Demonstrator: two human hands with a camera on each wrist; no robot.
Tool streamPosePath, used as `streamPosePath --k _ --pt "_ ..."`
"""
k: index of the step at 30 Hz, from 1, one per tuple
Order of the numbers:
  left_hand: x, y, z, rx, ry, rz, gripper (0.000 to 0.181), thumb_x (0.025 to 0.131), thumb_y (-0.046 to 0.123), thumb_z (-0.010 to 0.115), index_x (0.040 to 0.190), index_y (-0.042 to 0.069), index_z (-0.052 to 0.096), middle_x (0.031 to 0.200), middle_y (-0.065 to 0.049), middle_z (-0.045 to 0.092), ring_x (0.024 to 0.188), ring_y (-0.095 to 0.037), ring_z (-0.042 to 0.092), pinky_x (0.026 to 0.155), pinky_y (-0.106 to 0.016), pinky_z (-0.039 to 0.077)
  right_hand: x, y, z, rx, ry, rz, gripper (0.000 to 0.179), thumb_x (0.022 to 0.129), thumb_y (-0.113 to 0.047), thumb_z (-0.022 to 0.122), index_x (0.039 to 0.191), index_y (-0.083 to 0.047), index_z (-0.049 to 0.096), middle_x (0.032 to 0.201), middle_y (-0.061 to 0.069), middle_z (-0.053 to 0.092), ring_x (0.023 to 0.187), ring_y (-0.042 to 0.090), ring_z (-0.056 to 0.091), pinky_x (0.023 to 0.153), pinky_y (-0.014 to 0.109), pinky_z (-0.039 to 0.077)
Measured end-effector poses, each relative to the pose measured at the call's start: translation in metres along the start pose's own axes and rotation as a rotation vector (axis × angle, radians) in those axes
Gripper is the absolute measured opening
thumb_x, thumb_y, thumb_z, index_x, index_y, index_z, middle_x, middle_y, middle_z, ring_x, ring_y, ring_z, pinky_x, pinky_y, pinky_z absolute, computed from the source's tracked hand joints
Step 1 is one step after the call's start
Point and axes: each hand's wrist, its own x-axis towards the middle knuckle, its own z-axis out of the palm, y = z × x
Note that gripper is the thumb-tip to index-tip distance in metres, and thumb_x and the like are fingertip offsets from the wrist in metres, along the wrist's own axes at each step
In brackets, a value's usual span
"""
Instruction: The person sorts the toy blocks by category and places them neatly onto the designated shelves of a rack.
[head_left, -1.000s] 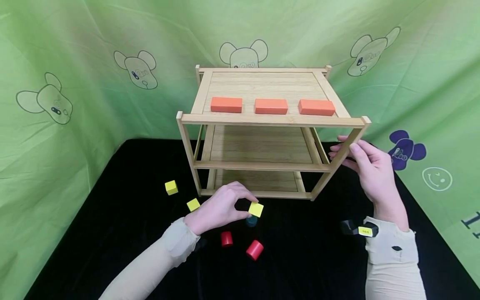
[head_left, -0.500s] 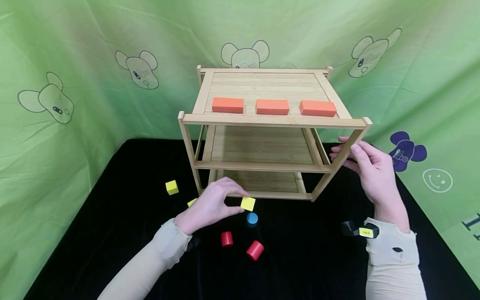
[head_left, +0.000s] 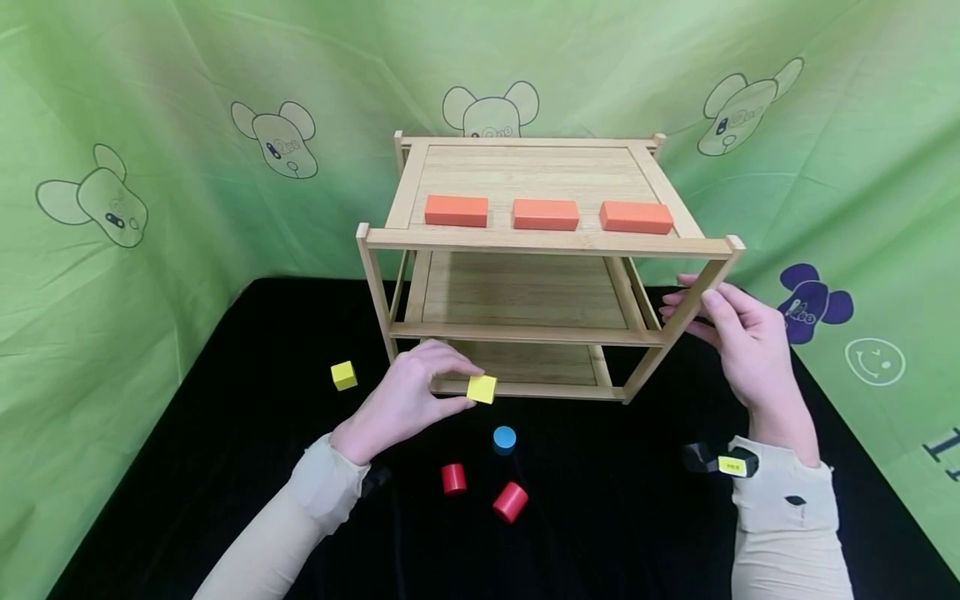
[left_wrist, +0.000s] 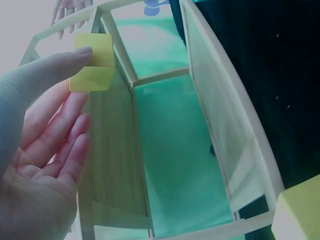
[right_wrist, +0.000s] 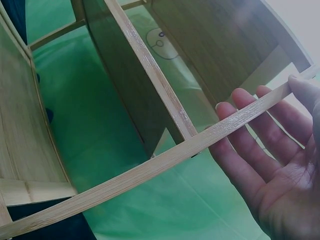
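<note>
My left hand (head_left: 405, 387) pinches a yellow cube (head_left: 482, 389) between thumb and fingers, in front of the bottom tier of the wooden shelf (head_left: 517, 171). In the left wrist view the thumb lies across the held cube (left_wrist: 95, 55), the other fingers loosely bent below. My right hand (head_left: 753, 350) holds the shelf's front right post (head_left: 686, 308), thumb in front and fingers behind it; the right wrist view shows the thumb on the post (right_wrist: 165, 160). Three orange blocks (head_left: 545, 215) lie in a row along the top tier's front.
A second yellow cube (head_left: 343, 376) sits left of the shelf on the black cloth (head_left: 600, 517). Before the shelf are a blue cylinder (head_left: 505, 439) and two red cylinders, one upright (head_left: 453, 478), one tipped over (head_left: 511, 502). A green curtain (head_left: 150, 275) surrounds it all.
My left hand has moved left and toward the shelf with the yellow cube, uncovering the blue cylinder and covering another yellow cube behind it. The right hand stays on the post.
</note>
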Motion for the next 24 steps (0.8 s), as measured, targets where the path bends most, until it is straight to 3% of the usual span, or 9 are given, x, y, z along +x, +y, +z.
streamPosePath --k 24 --pt "0.003 -0.005 -0.030 0.033 0.202 0.056 0.036 0.075 0.009 0.092 0.109 0.010 0.079 0.105 0.002 0.074 0.106 -0.014 0.063 0.095 -0.033 0.052 0.001 0.001 0.000 0.017 -0.001 -0.012 0.034 0.109 -0.005 0.046 0.131 0.018 0.056 0.107 0.016 0.074 0.101 0.023 0.072 0.087 0.027 0.057"
